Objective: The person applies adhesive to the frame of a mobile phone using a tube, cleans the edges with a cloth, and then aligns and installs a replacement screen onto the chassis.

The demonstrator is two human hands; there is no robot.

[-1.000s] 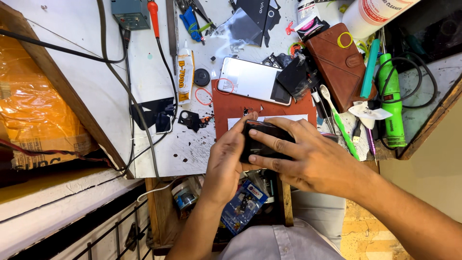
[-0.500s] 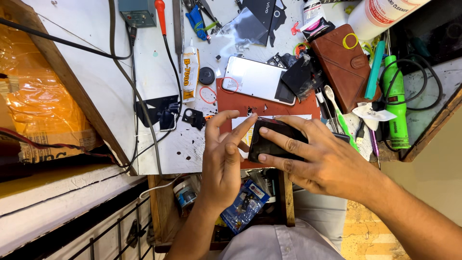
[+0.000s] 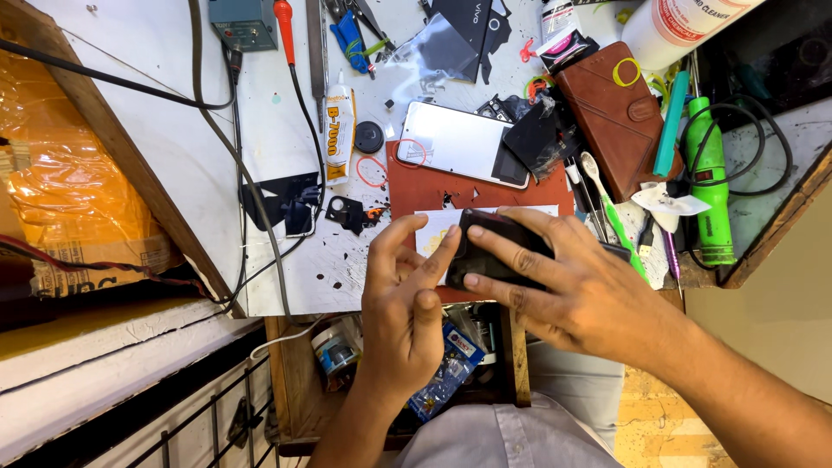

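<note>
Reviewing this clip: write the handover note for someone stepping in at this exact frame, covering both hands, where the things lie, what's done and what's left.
Left hand: open, fingers spread, fingertips at the left edge of the dark phone, gripping nothing.
Right hand: laid flat over the dark phone, pressing it onto the red mat.
Nearby: a white phone face down at the mat's top edge, glue tube to its left, brown wallet case and green rotary tool to the right.
Done: dark phone is on the mat, steadied.
Left: cannot tell from this view; the phone is mostly covered.

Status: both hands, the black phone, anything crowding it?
Right hand flat on top of the black phone, fingers spread. Left hand open, fingertips at its left edge. Phone on the red mat; silver phone lies just beyond.
</note>
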